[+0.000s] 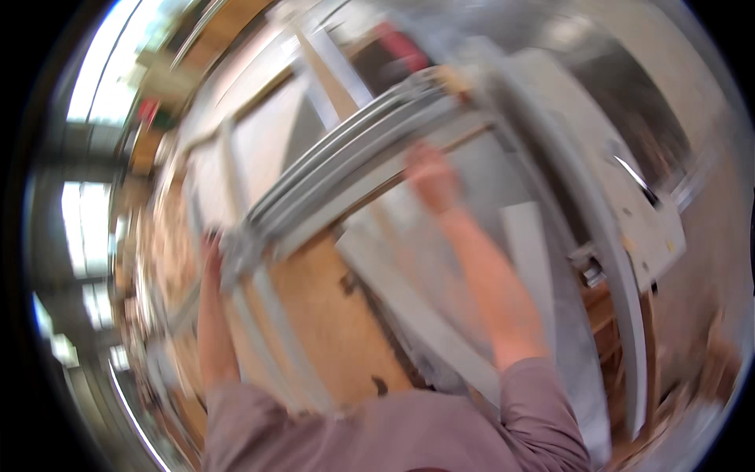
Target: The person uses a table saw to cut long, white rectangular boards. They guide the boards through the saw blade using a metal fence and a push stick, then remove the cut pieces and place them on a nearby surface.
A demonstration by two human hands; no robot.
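Note:
The whole picture is smeared by motion. My right hand is over the grey machine table, close to a thin wooden strip that lies along a long grey metal fence. Whether its fingers touch the strip is too blurred to tell. My left hand is at the fence's left end, beside a grey metal fitting; its fingers are smeared and partly hidden. A pale flat board lies slantwise on the table between my arms, and a shorter pale piece lies right of my right forearm.
A yellowish wooden panel fills the near left of the machine. Along the right side runs a long grey rail with a pale plate beyond it. A red object sits past the fence. Stacked wood stands at the far left, below bright windows.

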